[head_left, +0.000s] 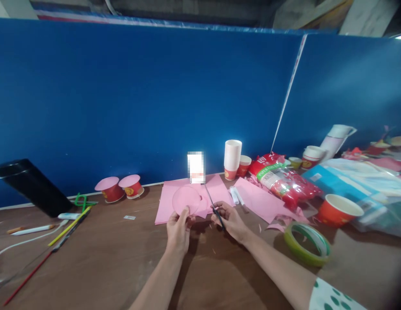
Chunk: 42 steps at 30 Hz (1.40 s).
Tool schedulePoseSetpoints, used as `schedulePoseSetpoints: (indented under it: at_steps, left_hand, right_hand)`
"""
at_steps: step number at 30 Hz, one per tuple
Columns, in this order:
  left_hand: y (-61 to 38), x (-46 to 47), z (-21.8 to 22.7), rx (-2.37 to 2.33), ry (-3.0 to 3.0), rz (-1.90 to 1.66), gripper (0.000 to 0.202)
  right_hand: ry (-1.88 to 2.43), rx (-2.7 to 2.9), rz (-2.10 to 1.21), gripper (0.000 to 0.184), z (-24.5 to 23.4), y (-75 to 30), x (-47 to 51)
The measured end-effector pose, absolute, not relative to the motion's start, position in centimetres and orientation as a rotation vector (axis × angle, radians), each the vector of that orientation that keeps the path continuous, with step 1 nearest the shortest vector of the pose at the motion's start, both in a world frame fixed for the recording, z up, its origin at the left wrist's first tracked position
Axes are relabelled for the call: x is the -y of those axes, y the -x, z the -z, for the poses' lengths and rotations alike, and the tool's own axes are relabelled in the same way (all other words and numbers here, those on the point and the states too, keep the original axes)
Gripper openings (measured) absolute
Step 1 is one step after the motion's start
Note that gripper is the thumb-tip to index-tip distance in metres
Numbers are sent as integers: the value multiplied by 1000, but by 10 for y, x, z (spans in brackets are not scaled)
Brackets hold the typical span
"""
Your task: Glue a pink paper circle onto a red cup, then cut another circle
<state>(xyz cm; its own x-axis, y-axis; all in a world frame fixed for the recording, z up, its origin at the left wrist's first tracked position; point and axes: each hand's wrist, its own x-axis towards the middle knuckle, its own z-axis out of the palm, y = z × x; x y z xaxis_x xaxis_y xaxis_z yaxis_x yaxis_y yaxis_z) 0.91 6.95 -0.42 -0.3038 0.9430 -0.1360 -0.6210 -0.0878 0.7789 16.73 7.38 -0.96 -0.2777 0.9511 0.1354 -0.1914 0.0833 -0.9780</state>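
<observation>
My left hand (180, 228) pinches the lower edge of a round pink paper disc (186, 199), thumb on top. Closed around the dark handle of a pair of scissors (216, 211) is my right hand (230, 220); the slim blades point up and away, just right of the disc. Disc and scissors are apart. Beneath and behind them lie pink paper sheets (164, 209) on the brown table. A bright, pixelated white object (196, 167) stands at the back of the sheets.
Two red paper cups with pink discs on top (113, 193) stand left, near a black bottle (34, 187) and pens. To the right are stacked white cups (232, 157), a red plastic package (281, 178), an orange cup (339, 213) and a yellow-green tape roll (290, 245). A blue partition (138, 94) rises behind.
</observation>
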Motion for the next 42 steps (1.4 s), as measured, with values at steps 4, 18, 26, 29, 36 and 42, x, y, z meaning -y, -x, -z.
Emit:
schedulePoseSetpoints:
  at_steps: [4, 18, 26, 29, 36, 42]
  left_hand:
    - [-5, -73, 8, -972, -493, -1738, 24]
    - [-5, -76, 13, -1070, -471, -1747, 23]
    - [-8, -74, 14, -1009, -545, -1695, 27]
    - [-8, -74, 16, -993, -580, -1679, 29]
    - [-7, -74, 18, -997, -597, -1667, 28]
    - [-6, -74, 20, -988, -594, -1673, 27]
  right_hand:
    - [849, 1338, -1407, 35, 4, -165, -70]
    - [876, 1551, -1314, 31, -2, -163, -62]
    - [862, 1558, -1302, 34, -2, -162, -60]
    - [862, 1541, -1325, 35, -1, -163, -61]
    - [856, 1406, -1420, 34, 10, -166, -71]
    - [861, 1374, -1440, 33, 13, -167, -73]
